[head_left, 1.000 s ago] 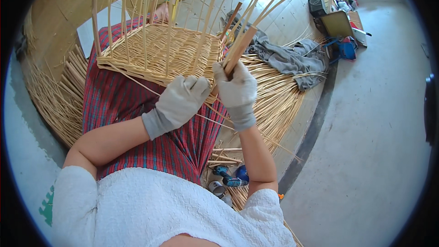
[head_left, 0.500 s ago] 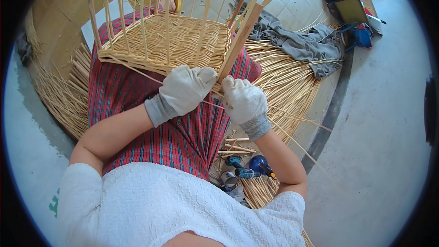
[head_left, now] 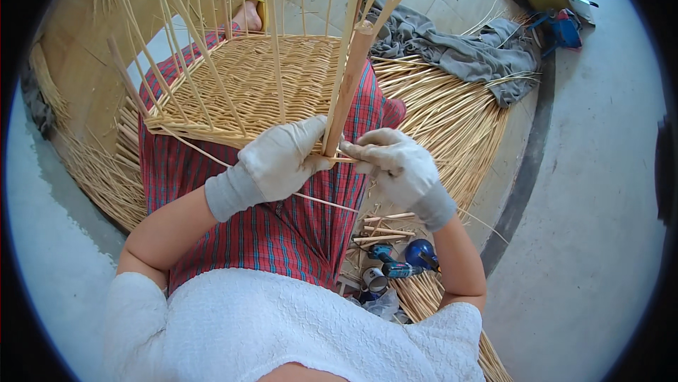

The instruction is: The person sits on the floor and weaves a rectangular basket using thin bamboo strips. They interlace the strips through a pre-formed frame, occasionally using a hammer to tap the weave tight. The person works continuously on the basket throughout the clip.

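A half-woven wicker basket [head_left: 261, 85] lies on my lap over a red checked skirt [head_left: 282, 226], with several thin stakes standing up from its rim. At its near corner stands a thick brown corner stick [head_left: 347, 89]. My left hand [head_left: 279, 159], in a pale glove, grips the base of that stick and the rim beside it. My right hand [head_left: 395, 166], also gloved, pinches a thin willow strand [head_left: 321, 200] right next to the stick. The two hands nearly touch.
Bundles of willow rods [head_left: 452, 113] cover the floor to the right and left. A grey cloth [head_left: 459, 50] lies beyond them. A blue power drill [head_left: 406, 262] and a small tin [head_left: 373, 279] sit by my right elbow. A sandalled foot [head_left: 251, 7] shows behind the basket.
Both hands have come down and toward me, from higher on the corner stick to its base at the basket rim. The view has tilted, and the basket looks closer.
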The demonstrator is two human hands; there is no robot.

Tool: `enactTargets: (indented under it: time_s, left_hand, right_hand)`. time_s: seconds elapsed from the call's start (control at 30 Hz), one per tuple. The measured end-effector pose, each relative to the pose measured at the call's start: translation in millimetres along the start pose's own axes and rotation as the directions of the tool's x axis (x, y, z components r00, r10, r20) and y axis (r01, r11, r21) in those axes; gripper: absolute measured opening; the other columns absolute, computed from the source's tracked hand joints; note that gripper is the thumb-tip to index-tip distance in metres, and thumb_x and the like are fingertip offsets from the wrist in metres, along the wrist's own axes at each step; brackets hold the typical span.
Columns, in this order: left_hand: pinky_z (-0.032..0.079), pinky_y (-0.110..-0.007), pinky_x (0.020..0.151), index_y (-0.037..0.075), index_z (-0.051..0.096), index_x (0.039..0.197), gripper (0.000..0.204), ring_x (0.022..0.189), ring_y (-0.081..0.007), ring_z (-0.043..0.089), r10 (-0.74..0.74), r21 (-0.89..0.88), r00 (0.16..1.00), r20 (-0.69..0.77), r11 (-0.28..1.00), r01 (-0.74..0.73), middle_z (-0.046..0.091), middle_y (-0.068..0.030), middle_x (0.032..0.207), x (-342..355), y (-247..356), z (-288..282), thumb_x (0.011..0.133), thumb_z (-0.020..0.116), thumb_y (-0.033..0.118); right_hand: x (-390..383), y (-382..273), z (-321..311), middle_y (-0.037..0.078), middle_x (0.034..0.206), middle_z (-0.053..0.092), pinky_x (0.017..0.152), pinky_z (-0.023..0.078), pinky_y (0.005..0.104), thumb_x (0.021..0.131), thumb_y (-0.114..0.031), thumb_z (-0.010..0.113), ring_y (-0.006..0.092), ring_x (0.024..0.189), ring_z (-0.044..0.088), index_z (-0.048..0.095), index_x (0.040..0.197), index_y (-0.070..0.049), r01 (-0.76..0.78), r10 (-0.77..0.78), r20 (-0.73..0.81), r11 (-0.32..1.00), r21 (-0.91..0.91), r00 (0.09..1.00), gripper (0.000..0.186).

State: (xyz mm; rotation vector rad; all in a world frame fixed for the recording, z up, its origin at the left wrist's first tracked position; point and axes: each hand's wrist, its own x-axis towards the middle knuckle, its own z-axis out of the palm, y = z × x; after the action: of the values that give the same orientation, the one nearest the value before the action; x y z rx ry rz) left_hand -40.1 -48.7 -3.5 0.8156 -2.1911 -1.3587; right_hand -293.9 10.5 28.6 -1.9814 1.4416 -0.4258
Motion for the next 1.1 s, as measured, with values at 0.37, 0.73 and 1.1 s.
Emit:
enactTargets:
  time_s: [0.37, 0.73, 1.1]
  left_hand:
    - [0.056, -0.040, 0.081, 0.008, 0.057, 0.118, 0.035, 0.089, -0.0310, 0.071, -0.091, 0.117, 0.991, -0.097, 0.988, 0.102, 0.066, -0.0120, 0.094, -5.0, 10.3, 3.2, 0.090, 0.078, 0.006]
    - [0.053, -0.026, 0.072, 0.006, 0.058, 0.108, 0.030, 0.082, -0.0092, 0.063, -0.219, -0.333, 0.975, -0.034, 0.923, 0.195, 0.064, -0.0010, 0.089, -97.2, 89.7, -105.5, 0.091, 0.082, 0.010]
    - [0.056, -0.032, 0.073, 0.010, 0.063, 0.104, 0.033, 0.080, -0.0140, 0.067, 0.038, -0.069, 0.989, 0.146, 0.997, -0.028, 0.066, -0.0015, 0.087, -140.1, 63.3, -117.9, 0.084, 0.089, 0.014]
  right_hand:
    - [59.1, 18.8, 20.5, 0.021, 0.154, 0.048, 0.118, 0.038, 0.0538, 0.051, -0.047, 0.097, 0.0423, 0.141, 0.046, 0.048, 0.156, -0.019, -0.010, -0.141, -0.474, 0.953, -0.302, 0.869, 0.119]
    - [47.2, -28.3, 92.2, 0.020, 0.130, 0.063, 0.117, 0.039, 0.0604, 0.083, -0.043, 0.081, 0.0426, 0.128, 0.058, 0.066, 0.126, -0.001, -0.042, -0.304, -0.724, 0.908, -0.417, 0.620, 0.062]
    - [-26.4, -43.8, 102.8, -0.001, 0.086, 0.060, 0.075, 0.046, 0.0442, 0.076, -0.030, 0.074, 0.0224, 0.079, 0.062, 0.073, 0.121, -0.024, -0.066, -0.434, -0.546, 0.737, -0.673, 0.716, 0.045]
